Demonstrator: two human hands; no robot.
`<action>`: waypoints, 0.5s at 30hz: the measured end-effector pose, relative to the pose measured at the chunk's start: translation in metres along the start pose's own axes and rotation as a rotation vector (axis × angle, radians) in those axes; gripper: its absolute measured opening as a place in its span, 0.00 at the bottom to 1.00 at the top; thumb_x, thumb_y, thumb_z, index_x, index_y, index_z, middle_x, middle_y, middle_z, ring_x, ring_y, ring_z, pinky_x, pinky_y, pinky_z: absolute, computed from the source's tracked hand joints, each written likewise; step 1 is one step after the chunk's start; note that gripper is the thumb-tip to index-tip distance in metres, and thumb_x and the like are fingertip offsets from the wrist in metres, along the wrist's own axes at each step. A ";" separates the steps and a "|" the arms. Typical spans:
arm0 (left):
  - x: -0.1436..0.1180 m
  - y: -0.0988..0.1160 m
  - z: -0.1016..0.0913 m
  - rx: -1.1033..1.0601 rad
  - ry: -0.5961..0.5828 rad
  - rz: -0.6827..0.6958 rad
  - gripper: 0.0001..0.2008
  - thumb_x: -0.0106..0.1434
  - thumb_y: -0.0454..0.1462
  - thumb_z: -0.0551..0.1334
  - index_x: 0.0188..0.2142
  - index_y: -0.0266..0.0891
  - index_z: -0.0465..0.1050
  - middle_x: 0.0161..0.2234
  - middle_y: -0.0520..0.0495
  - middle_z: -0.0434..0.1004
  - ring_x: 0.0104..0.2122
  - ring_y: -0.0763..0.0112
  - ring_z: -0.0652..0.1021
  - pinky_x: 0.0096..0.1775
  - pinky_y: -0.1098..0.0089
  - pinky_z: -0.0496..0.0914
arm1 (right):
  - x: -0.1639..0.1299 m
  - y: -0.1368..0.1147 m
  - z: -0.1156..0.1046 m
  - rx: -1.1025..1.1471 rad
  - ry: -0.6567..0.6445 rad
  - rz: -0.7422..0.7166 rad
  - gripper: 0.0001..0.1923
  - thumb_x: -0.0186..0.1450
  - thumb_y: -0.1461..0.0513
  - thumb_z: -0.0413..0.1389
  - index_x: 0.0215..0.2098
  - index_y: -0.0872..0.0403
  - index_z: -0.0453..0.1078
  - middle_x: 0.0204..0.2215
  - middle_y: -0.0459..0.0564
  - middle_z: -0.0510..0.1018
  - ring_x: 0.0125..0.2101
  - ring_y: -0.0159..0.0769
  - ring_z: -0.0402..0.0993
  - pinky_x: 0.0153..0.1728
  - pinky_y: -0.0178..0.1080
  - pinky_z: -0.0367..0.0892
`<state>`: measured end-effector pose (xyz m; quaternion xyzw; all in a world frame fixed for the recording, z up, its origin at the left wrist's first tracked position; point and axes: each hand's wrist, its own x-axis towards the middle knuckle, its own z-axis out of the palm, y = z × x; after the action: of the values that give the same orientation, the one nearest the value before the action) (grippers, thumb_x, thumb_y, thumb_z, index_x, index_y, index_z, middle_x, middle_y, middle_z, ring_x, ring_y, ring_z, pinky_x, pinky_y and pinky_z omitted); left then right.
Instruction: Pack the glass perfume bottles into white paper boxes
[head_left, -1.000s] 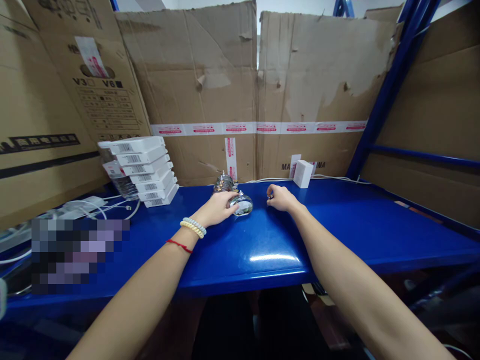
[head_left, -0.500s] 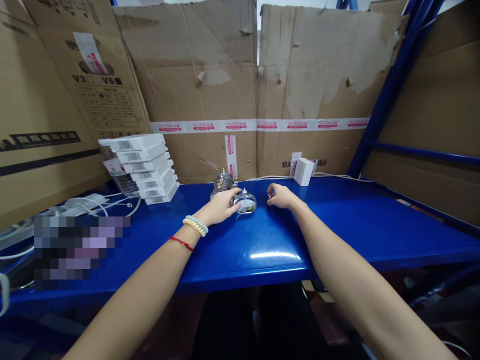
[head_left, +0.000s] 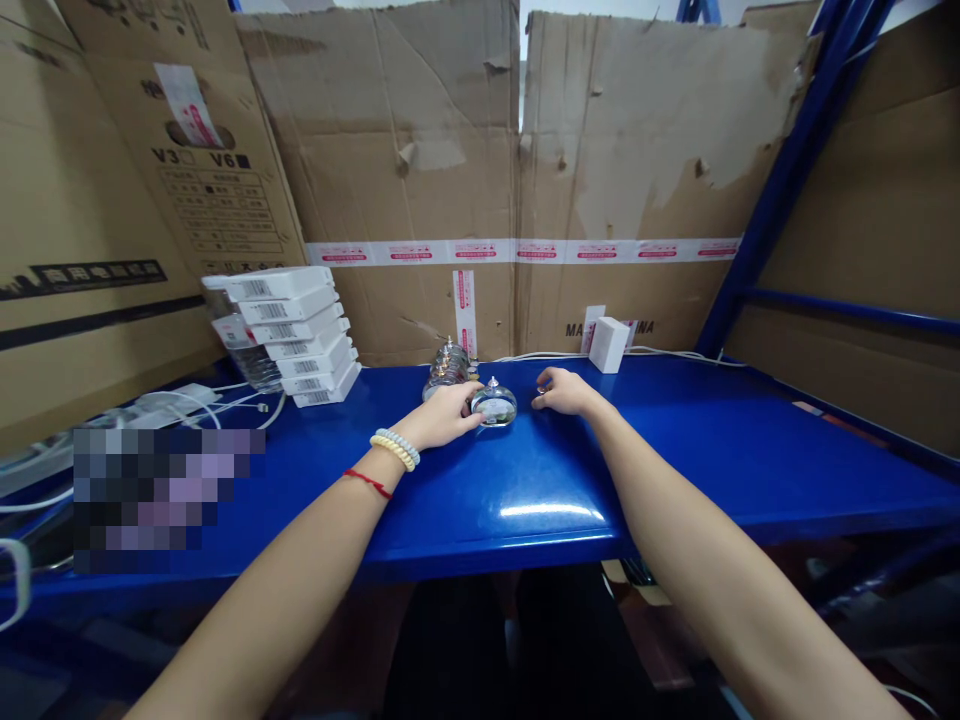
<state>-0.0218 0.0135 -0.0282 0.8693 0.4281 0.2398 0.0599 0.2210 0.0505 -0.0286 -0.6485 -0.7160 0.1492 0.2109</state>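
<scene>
A rounded clear glass bottle (head_left: 496, 407) with a small silver nozzle stands upright on the blue table (head_left: 480, 490). My left hand (head_left: 450, 413) grips it by its left side, thumb in front. Just right of the bottle, my right hand (head_left: 561, 390) is pinched on a small shiny cap (head_left: 541, 391), mostly hidden by the fingers. The cap is apart from the bottle. Behind my left hand, several similar glass bottles (head_left: 447, 366) stand in a row, partly covered by the hand.
A stack of white boxes (head_left: 300, 335) stands at the back left, beside a clear plastic bottle (head_left: 246, 335). White cables and a power strip (head_left: 176, 402) lie at the left. One small white box (head_left: 608, 346) stands at the back right. Cardboard (head_left: 405, 190) walls the rear.
The whole view has shifted slightly. My left hand still holds the glass bottle, and the right still pinches the small cap beside it, with almost no movement.
</scene>
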 end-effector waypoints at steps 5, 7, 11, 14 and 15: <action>0.000 0.002 0.000 0.013 0.011 -0.001 0.20 0.60 0.39 0.59 0.52 0.35 0.68 0.32 0.47 0.77 0.30 0.68 0.77 0.38 0.68 0.70 | 0.000 -0.001 -0.002 0.008 0.047 -0.041 0.12 0.52 0.65 0.61 0.36 0.55 0.74 0.35 0.49 0.80 0.36 0.35 0.75 0.35 0.32 0.65; 0.001 0.002 0.002 0.011 0.023 -0.002 0.21 0.61 0.39 0.60 0.52 0.34 0.68 0.33 0.46 0.78 0.31 0.67 0.77 0.39 0.67 0.71 | 0.000 -0.001 -0.004 0.041 0.092 -0.051 0.10 0.52 0.65 0.60 0.34 0.55 0.74 0.33 0.49 0.80 0.34 0.34 0.75 0.34 0.32 0.65; 0.003 0.005 0.008 0.019 0.063 -0.026 0.21 0.61 0.38 0.59 0.53 0.33 0.67 0.35 0.44 0.78 0.36 0.64 0.78 0.44 0.64 0.70 | 0.001 0.001 -0.011 0.203 0.211 -0.017 0.09 0.52 0.64 0.61 0.32 0.55 0.73 0.28 0.47 0.79 0.30 0.32 0.74 0.32 0.31 0.64; 0.004 0.007 0.012 0.014 0.064 -0.066 0.23 0.62 0.38 0.58 0.56 0.31 0.65 0.35 0.42 0.78 0.39 0.61 0.79 0.46 0.63 0.70 | 0.005 0.009 -0.013 0.285 0.291 0.051 0.09 0.50 0.63 0.62 0.31 0.54 0.72 0.26 0.46 0.78 0.28 0.33 0.74 0.30 0.32 0.65; 0.004 0.007 0.013 0.012 0.060 -0.075 0.24 0.63 0.39 0.57 0.57 0.30 0.64 0.35 0.42 0.78 0.39 0.61 0.79 0.46 0.63 0.70 | 0.007 0.012 -0.013 0.273 0.321 0.071 0.08 0.50 0.62 0.61 0.30 0.54 0.72 0.27 0.47 0.79 0.29 0.33 0.74 0.30 0.33 0.66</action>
<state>-0.0089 0.0138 -0.0357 0.8453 0.4636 0.2609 0.0509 0.2377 0.0577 -0.0227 -0.6543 -0.6230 0.1470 0.4026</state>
